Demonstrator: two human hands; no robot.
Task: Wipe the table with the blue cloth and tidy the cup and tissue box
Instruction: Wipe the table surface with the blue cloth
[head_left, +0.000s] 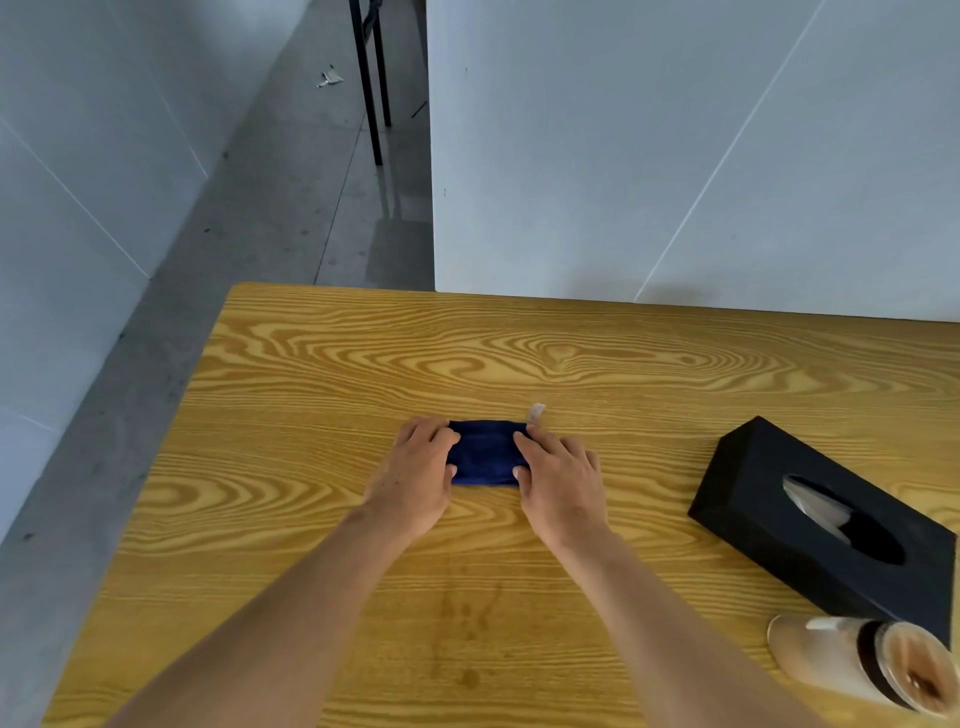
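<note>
A folded dark blue cloth (484, 453) lies flat near the middle of the wooden table (322, 374). My left hand (420, 470) presses on its left end and my right hand (558, 470) on its right end, fingers curled over the edges. A small white tag (536, 413) sticks out at the cloth's far right corner. To the right lies a black tissue box (769, 499) with a white tissue in its slot. A beige cup (862, 665) with a dark band stands at the table's near right corner.
Faint dark stains (467, 675) mark the table near its front. A white wall panel (675, 156) stands along the table's far edge. The table's left edge drops to a grey floor (291, 197), where black metal legs (371, 83) stand farther off.
</note>
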